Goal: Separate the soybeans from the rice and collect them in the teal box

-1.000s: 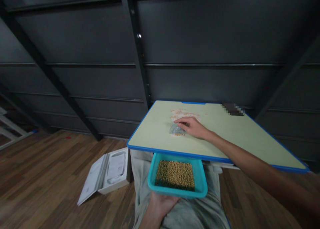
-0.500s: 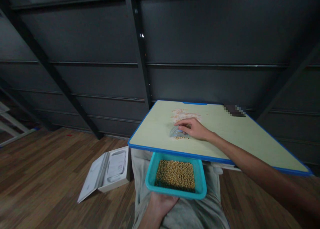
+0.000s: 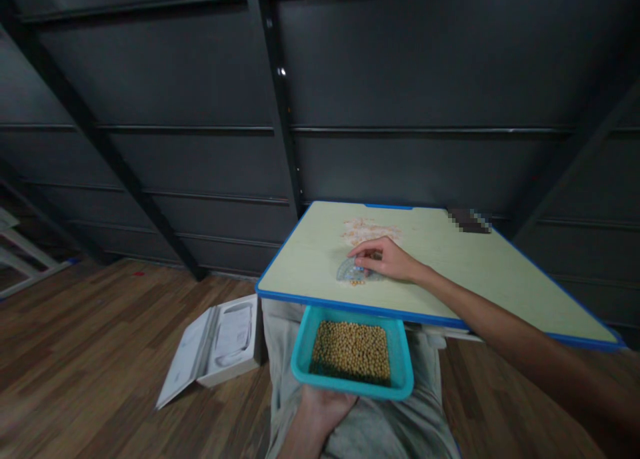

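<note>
My right hand (image 3: 393, 259) rests on the cream tabletop (image 3: 450, 272), its fingers pinching a clear plastic protractor (image 3: 347, 271) that lies against the surface. A few tan beans (image 3: 357, 283) sit just in front of the protractor, on the side nearest me. Below the table's near edge, a turquoise plastic tray (image 3: 299, 352) holds a layer of round tan beans (image 3: 353, 349) that look like soybeans. My left hand (image 3: 325, 405) supports this tray from underneath at its near side; its fingers are mostly hidden beneath it.
Pale pinkish crumbs (image 3: 370, 231) are spread on the table beyond my right hand. A dark, pixelated object (image 3: 469, 221) lies at the far right edge. An opened white box (image 3: 230, 342) stands on the wooden floor to the left. Dark panels (image 3: 425, 72) rise behind the table.
My right hand and the protractor have shifted slightly left and toward me. The beans before the protractor sit a little closer to the near edge. The tray stays in place.
</note>
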A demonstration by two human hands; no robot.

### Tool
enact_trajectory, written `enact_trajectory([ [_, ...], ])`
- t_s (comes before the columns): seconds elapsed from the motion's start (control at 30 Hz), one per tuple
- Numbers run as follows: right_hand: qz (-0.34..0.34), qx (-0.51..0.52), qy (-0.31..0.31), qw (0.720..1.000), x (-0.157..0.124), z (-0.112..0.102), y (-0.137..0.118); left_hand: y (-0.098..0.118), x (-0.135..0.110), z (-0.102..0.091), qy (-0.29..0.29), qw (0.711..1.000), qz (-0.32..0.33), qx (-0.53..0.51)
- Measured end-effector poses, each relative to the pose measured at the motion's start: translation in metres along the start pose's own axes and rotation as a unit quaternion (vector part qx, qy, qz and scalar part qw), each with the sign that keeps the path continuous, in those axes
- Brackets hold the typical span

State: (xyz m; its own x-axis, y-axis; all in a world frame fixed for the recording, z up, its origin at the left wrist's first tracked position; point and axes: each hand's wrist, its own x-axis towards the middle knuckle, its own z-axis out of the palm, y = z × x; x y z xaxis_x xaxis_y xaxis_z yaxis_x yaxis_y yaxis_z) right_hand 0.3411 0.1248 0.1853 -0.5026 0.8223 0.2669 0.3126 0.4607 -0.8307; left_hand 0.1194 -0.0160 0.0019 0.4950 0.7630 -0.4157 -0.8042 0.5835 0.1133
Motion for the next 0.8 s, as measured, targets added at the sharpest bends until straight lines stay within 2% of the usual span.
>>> enact_trajectory([
  [0.13, -0.009, -0.019, 0.004, 1.0, 0.001, -0.001, 0.001, 0.0, 0.0, 0.005, -0.013, 1.0, 0.005, 0.016],
  [0.3, -0.012, -0.017, -0.001, 1.0, 0.001, -0.001, 0.001, 0.001, -0.002, 0.009, 0.013, 1.0, 0.005, 0.028],
  [0.57, -0.005, -0.001, -0.011, 1.0, 0.0, 0.0, -0.004, 0.0, -0.004, 0.013, 0.0, 1.0, 0.003, 0.025],
  [0.8, 0.008, 0.027, -0.028, 0.999, -0.001, 0.002, -0.002, 0.002, 0.004, -0.002, 0.004, 1.0, 0.005, 0.031],
])
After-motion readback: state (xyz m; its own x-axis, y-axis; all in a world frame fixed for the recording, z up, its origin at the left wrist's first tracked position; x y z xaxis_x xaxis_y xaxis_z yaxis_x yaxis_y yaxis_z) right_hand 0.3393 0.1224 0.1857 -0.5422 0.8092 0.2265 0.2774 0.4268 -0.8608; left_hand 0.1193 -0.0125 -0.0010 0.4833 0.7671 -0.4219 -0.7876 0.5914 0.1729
